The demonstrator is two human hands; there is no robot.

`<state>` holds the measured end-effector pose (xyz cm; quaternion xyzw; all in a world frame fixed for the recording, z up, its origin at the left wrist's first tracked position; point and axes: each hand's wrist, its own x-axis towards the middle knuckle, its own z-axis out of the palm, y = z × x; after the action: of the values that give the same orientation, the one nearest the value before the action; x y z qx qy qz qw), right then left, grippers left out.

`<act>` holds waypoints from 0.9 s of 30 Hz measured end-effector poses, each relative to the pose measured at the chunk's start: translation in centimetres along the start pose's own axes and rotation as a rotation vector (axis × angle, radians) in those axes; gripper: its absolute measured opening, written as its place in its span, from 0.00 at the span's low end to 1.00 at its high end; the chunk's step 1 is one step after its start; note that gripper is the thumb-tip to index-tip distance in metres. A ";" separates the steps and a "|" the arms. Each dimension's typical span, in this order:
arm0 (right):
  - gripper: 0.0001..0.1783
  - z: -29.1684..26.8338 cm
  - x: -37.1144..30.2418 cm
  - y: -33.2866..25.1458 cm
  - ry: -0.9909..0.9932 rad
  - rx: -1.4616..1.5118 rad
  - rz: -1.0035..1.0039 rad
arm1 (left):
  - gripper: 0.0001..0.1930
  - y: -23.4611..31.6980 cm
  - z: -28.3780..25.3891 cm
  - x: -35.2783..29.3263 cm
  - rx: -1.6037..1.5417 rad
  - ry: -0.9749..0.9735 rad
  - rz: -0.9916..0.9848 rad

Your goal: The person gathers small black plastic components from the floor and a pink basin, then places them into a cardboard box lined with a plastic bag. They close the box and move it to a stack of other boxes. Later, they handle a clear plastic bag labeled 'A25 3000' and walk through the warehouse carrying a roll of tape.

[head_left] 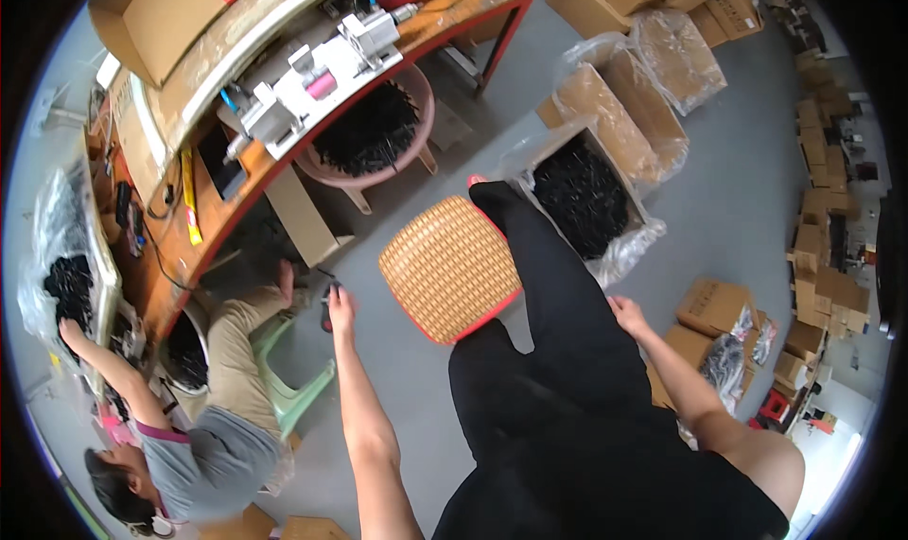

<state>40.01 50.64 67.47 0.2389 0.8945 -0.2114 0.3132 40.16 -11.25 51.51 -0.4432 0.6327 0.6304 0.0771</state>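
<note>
My left hand (342,311) is out to the left of the stool, its fingers curled round a small black thing (327,319) with red on it; its kind is not clear. Loosely curled, my right hand (626,315) hangs beside my right thigh, and nothing shows in it. Between the two, in front of my legs, stands a low stool (449,268) with a woven-pattern tan seat and red edge. Ahead of my right leg is an open box (605,242) lined with plastic, full of thin black parts (579,198).
On the left, a person (208,445) sits on a green stool (293,381), one hand among black parts. An orange workbench (222,220) carries a metal fixture (317,78); a pink tub (424,129) of black parts stands under it. Cartons (714,308) lie at right.
</note>
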 end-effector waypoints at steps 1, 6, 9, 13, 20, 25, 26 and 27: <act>0.29 1.5 -1.8 4.5 0.031 0.067 0.137 | 0.28 -6.4 -1.5 -2.1 0.069 -0.038 -0.128; 0.31 -3.2 -7.7 7.3 -0.253 0.351 0.380 | 0.13 -36.9 -2.5 -14.7 0.366 0.090 -0.614; 0.29 -2.2 -7.3 12.5 -0.245 0.397 0.424 | 0.14 -27.7 7.2 -24.1 0.223 -0.151 -0.616; 0.29 -0.4 -4.7 15.2 -0.317 0.475 0.444 | 0.16 -18.6 17.6 -24.9 0.658 -0.550 -0.265; 0.39 8.1 7.6 19.5 -0.170 0.721 0.668 | 0.22 -10.6 37.1 -16.8 0.119 -0.577 -0.373; 0.54 6.8 19.9 15.0 0.296 0.634 0.519 | 0.26 -7.2 50.1 -5.8 -0.189 -0.206 0.116; 0.53 5.9 22.0 13.7 0.361 0.675 0.491 | 0.24 -5.9 50.3 -2.7 -0.126 -0.206 0.183; 0.52 5.8 23.6 13.3 0.431 0.717 0.492 | 0.21 -2.9 52.8 -2.8 -0.016 -0.239 0.272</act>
<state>33.82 65.13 44.65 0.5746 0.7269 -0.3715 0.0592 19.40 36.29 40.99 -0.2762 0.6679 0.6883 0.0623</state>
